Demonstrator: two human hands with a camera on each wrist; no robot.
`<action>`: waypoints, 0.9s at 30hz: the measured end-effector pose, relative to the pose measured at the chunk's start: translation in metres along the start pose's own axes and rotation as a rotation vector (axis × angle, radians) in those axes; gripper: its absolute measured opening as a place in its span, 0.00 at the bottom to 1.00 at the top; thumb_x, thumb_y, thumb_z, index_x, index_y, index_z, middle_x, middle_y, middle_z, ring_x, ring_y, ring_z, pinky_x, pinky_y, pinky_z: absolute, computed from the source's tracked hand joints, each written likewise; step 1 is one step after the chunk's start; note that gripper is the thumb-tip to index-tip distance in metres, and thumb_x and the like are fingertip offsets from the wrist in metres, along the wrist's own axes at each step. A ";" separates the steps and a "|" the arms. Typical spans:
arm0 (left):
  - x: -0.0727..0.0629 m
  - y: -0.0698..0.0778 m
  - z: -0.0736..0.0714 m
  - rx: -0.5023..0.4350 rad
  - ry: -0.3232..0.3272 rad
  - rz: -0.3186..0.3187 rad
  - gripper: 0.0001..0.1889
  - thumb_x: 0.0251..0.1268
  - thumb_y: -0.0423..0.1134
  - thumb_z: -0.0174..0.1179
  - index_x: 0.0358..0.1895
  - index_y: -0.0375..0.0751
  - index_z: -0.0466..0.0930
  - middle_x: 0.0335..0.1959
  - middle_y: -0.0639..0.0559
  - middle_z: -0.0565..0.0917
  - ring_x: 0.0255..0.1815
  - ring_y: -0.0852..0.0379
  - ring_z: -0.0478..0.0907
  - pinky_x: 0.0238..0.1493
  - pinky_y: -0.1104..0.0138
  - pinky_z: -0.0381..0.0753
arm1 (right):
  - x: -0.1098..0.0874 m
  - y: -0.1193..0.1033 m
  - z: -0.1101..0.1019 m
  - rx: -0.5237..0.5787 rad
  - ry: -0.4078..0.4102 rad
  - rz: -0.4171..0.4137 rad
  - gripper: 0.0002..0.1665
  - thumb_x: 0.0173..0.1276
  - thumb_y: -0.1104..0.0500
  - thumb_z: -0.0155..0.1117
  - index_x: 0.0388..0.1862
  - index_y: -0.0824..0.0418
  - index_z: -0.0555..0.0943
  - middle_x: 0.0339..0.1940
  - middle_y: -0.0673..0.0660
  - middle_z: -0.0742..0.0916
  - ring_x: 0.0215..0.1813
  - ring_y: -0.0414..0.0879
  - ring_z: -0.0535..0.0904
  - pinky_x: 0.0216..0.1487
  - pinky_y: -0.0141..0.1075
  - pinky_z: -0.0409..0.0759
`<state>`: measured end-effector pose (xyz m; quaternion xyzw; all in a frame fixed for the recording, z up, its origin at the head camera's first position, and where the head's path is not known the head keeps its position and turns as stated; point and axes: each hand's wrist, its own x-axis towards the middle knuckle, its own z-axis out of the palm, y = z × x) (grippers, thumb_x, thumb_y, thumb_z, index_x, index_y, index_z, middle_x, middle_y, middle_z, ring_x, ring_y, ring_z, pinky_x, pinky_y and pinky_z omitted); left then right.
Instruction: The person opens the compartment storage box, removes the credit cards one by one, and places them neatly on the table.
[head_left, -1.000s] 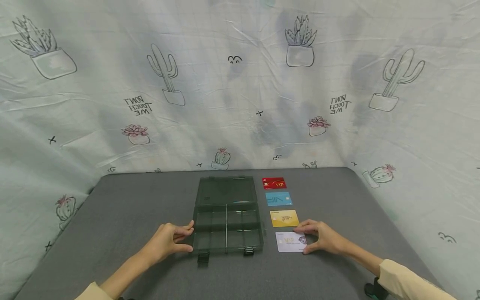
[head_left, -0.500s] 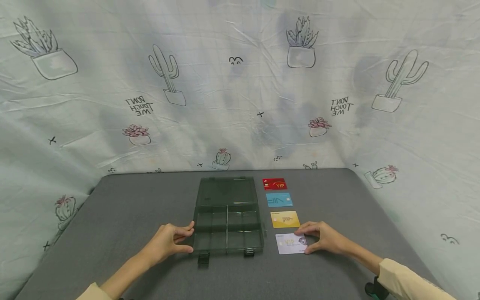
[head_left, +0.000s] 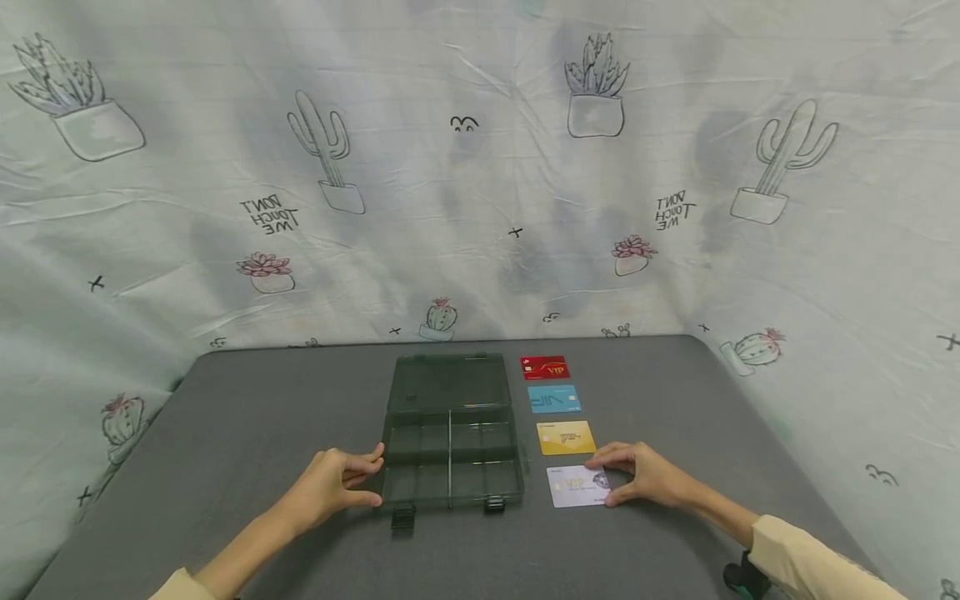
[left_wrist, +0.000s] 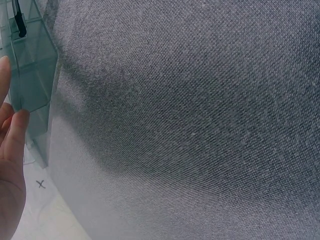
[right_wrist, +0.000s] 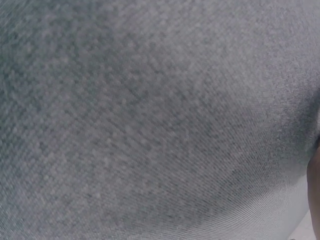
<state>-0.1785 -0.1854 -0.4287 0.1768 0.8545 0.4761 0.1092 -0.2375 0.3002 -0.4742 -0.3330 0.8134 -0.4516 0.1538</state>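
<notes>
A dark, see-through plastic compartment box (head_left: 450, 433) lies on the table with its lid folded back. My left hand (head_left: 330, 483) is at the box's left side, thumb and fingers apart, fingertips touching the edge. The left wrist view shows part of the left hand (left_wrist: 11, 155) beside the box wall (left_wrist: 35, 85). To the right of the box, a white VIP card (head_left: 576, 486) lies flat. My right hand (head_left: 648, 477) holds this card's right end, index finger at the far edge and thumb at the near corner.
Beyond the white card, a yellow card (head_left: 566, 437), a blue card (head_left: 554, 399) and a red VIP card (head_left: 545, 367) form a column. The box's front latches (head_left: 403, 517) hang open toward me. A printed cactus curtain (head_left: 480, 167) closes off the grey table's (head_left: 262, 400) back.
Both hands, the box and the cards keep their places. Only the head view shifts slightly.
</notes>
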 end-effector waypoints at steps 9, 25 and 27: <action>0.000 0.000 0.000 -0.001 0.006 0.004 0.30 0.46 0.32 0.73 0.53 0.18 0.75 0.62 0.24 0.65 0.60 0.33 0.70 0.53 0.62 0.81 | 0.003 0.002 -0.003 0.010 -0.010 -0.001 0.29 0.53 0.57 0.77 0.52 0.69 0.82 0.52 0.64 0.82 0.56 0.34 0.74 0.58 0.19 0.72; 0.000 0.002 0.000 0.023 -0.001 0.020 0.30 0.45 0.33 0.73 0.52 0.18 0.76 0.61 0.23 0.66 0.58 0.32 0.72 0.52 0.62 0.82 | 0.001 0.001 -0.004 0.015 -0.016 0.032 0.27 0.53 0.58 0.77 0.52 0.66 0.83 0.53 0.63 0.82 0.56 0.36 0.75 0.60 0.27 0.75; 0.000 0.002 0.000 0.058 -0.004 0.025 0.29 0.45 0.33 0.73 0.51 0.18 0.77 0.60 0.23 0.67 0.57 0.33 0.73 0.50 0.62 0.82 | 0.002 0.002 -0.003 0.008 -0.017 0.023 0.27 0.53 0.57 0.77 0.52 0.66 0.83 0.53 0.62 0.82 0.56 0.36 0.75 0.59 0.25 0.75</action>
